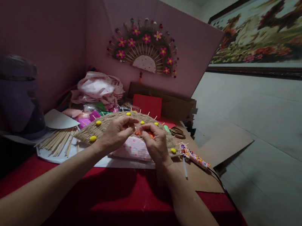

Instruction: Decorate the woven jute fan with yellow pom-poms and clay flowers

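Note:
A half-round fan of twisted cord (115, 122) leans in front of me, with yellow oval pieces (93, 138) on it and thin sticks poking past its top edge. Over its middle, my left hand (119, 133) is closed, thumb against fingertips; what it pinches is too small to tell. Close beside it, my right hand (156, 142) is closed at the edge of a small clear packet with orange-red pieces (138, 131). The right fingers partly cover this packet. Below both hands shows the fan's pink dotted cloth base (133, 149).
Bamboo sticks (59, 140) lie at the left, near a purple cylinder (17, 95). Crumpled pink cloth (99, 87) and red card (148, 106) are behind. A flower-patterned glue gun (194, 157) with a cord rests on cardboard (203, 178) at right. A finished-looking flowered fan (147, 47) hangs behind.

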Tool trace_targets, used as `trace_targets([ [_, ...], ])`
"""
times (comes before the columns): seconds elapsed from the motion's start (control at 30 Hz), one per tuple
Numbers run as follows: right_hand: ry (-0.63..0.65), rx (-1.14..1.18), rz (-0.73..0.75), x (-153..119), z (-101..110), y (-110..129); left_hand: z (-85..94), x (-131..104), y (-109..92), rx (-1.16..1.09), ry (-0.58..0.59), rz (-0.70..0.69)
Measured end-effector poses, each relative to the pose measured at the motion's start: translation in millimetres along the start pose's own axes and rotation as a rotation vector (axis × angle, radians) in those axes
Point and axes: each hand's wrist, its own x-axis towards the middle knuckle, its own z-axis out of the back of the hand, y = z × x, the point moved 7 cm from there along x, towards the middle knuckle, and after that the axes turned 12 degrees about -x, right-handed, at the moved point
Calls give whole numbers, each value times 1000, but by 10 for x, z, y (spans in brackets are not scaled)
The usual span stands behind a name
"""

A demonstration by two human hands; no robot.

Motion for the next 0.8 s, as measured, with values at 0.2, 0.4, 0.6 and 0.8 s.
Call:
trace_targets([
  [0.2, 231, 393, -195, -7, -98, -61, -42, 6, -86, 171, 89, -89],
  [0.4, 275, 518, -271, -26, -153, -93, -56, 31, -18, 75, 183, 110],
  [0.6, 212, 562, -259, -15, -133, -97, -125, -42, 184, -360, 272, 413],
  [0.8, 101, 429, -277, 13, -54, -177, -118, -63, 259, -473, 218, 468],
])
